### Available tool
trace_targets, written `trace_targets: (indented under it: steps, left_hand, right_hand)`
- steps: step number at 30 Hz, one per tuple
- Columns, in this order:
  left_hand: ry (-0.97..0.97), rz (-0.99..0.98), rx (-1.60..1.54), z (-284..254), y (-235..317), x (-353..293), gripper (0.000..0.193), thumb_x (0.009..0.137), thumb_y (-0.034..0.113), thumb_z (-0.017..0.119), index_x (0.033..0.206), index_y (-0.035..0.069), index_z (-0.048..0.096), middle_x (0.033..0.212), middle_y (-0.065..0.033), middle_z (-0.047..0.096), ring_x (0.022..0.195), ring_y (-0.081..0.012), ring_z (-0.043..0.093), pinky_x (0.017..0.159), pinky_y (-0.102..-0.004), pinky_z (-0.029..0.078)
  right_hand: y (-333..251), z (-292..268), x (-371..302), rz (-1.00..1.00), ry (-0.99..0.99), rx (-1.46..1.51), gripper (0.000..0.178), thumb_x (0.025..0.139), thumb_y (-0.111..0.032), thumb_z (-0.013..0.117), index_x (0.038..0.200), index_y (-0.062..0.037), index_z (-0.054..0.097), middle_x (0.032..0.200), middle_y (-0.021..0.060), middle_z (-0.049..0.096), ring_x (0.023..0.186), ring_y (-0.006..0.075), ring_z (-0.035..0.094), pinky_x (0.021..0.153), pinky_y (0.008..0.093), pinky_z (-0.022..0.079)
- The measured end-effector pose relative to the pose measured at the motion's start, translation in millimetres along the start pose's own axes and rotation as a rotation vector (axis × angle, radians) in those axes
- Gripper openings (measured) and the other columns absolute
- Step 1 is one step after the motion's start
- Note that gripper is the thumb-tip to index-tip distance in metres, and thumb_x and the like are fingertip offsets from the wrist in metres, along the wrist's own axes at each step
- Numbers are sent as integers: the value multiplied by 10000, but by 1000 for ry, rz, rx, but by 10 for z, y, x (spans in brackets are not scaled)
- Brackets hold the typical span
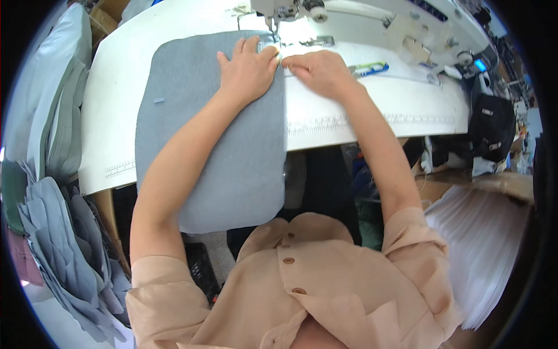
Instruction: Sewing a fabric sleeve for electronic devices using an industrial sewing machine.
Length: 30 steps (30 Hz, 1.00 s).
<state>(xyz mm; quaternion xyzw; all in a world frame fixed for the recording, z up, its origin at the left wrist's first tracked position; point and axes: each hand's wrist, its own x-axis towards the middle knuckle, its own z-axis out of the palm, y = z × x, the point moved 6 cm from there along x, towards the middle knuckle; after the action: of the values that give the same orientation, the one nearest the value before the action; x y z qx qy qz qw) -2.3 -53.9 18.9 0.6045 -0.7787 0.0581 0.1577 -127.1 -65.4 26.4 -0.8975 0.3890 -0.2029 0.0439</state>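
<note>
— White and curved along its near edge, the work surface fills the far half of my feed, a sewing machine standing on it at the top. What do you get of the hands?

— I have the left hand palm down on the grey fabric panel, fingers spread apart, nothing gripped. The right hand has its fingers curled in, tips bunched at the panel's right edge. From here I cannot tell whether they are clamped on the cloth or only touching it.

— Which way does the panel lie from each?

— Directly under the left hand, so I count that one nearer. From the right hand it lies leftward. Its long axis runs from the machine toward the wearer, the far end just beside the needle area and the near end hanging past the surface's edge. That nearly straight right side lines up with the gap between the two hands; to me, that is the relation that matters.

— And further out?

— Blue-and-green-handled snips just beyond the right hand, ruler markings nearer the wearer. Off the surface, I see draped grey pieces to the left and stacked white sheets to the right.
</note>
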Motion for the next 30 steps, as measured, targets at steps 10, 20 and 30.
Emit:
trace_targets:
  steps: [10, 20, 30]
  left_hand:
    - [20, 170, -365, -67, -105, -65, 406, 814, 406, 489, 1081, 108, 559, 1217, -167, 448, 1157, -310, 385, 945, -479, 275]
    - [-215, 475, -131, -819, 842, -2025, 632, 643, 353, 647, 1170, 58, 459, 1237, -131, 425, 1167, -314, 387, 922, -513, 303]
    - [13, -197, -1002, -791, 389, -2209, 257, 853, 148, 509, 1002, -50, 579, 961, -120, 603, 902, -175, 544, 809, -269, 395]
  right_hand:
    - [-805, -279, -971, -89, 131, 94, 287, 712, -250, 606, 965, -117, 584, 724, 63, 487, 661, 215, 508, 564, 321, 423]
    - [-1064, 161, -1827, 403, 112, 1282, 237, 796, -106, 573, 999, 16, 578, 760, 49, 567, 632, 66, 496, 555, 207, 415]
    - [-988, 117, -2057, 517, 296, 990, 132, 807, -40, 538, 918, -4, 599, 786, 4, 516, 654, 36, 474, 580, 165, 386]
